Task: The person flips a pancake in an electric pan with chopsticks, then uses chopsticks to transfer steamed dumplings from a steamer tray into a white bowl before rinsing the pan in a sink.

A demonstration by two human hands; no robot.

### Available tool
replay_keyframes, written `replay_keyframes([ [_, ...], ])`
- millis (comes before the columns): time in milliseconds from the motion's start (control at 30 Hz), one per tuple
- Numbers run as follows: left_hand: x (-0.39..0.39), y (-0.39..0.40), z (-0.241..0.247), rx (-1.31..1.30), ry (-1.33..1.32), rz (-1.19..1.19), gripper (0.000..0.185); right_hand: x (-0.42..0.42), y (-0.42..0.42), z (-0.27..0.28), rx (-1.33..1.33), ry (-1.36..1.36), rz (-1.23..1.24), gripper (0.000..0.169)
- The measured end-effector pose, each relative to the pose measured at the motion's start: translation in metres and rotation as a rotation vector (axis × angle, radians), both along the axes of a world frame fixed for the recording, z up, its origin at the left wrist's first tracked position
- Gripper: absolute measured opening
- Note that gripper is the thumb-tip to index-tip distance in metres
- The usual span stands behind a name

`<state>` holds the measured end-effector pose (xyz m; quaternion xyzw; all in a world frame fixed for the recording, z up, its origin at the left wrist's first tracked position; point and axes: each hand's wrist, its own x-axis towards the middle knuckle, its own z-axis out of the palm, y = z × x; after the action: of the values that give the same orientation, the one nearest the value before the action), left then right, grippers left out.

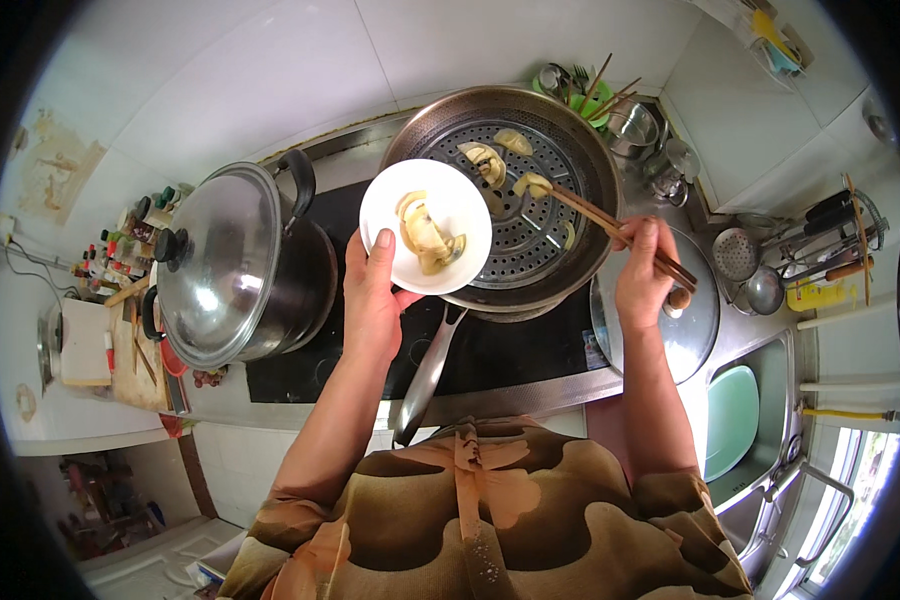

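My left hand [373, 300] grips a white bowl [469, 251] by its rim, thumb on the inside. A few dumplings [425, 232] lie in the bowl. In my right hand [645, 277] is a pair of wooden chopsticks [592, 214], their tips at a dumpling [531, 184] over the perforated steamer plate [525, 259]. That plate sits inside a wide long-handled wok [604, 172] on the black cooktop. More dumplings [513, 141] rest at the plate's far side, and a small piece [568, 234] lies at its right. The bowl covers the wok's left part.
A large lidded steel pot [225, 262] stands left on the cooktop [292, 379]. The wok's handle [427, 382] points towards me. A glass lid [694, 330] lies under my right forearm, near the sink [776, 375]. Utensils [596, 97] stand behind the wok; ladles [765, 290] hang right.
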<state>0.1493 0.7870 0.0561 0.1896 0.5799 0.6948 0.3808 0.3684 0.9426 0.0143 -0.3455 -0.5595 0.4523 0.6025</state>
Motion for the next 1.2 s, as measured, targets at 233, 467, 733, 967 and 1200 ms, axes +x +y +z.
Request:
replay_keyframes([
  [233,0.004,0.009,0.001,-0.016,-0.03,-0.044,0.068,-0.013,-0.024,0.061,0.053,0.055,0.315,0.028],
  [467,0.002,0.0,-0.005,0.011,-0.101,-0.061,0.067,0.017,-0.015,0.08,-0.035,-0.078,0.185,0.029],
  [733,0.001,-0.008,-0.003,0.053,-0.081,-0.005,0.068,0.022,-0.014,0.052,-0.088,-0.463,0.028,0.032],
  [967,0.002,-0.012,-0.005,0.025,-0.083,0.007,0.071,0.023,-0.016,0.049,0.2,-0.657,0.025,0.021],
  [1200,0.002,-0.008,-0.003,0.03,-0.057,-0.039,0.068,0.023,-0.009,0.025,0.225,-0.519,-0.032,0.026],
])
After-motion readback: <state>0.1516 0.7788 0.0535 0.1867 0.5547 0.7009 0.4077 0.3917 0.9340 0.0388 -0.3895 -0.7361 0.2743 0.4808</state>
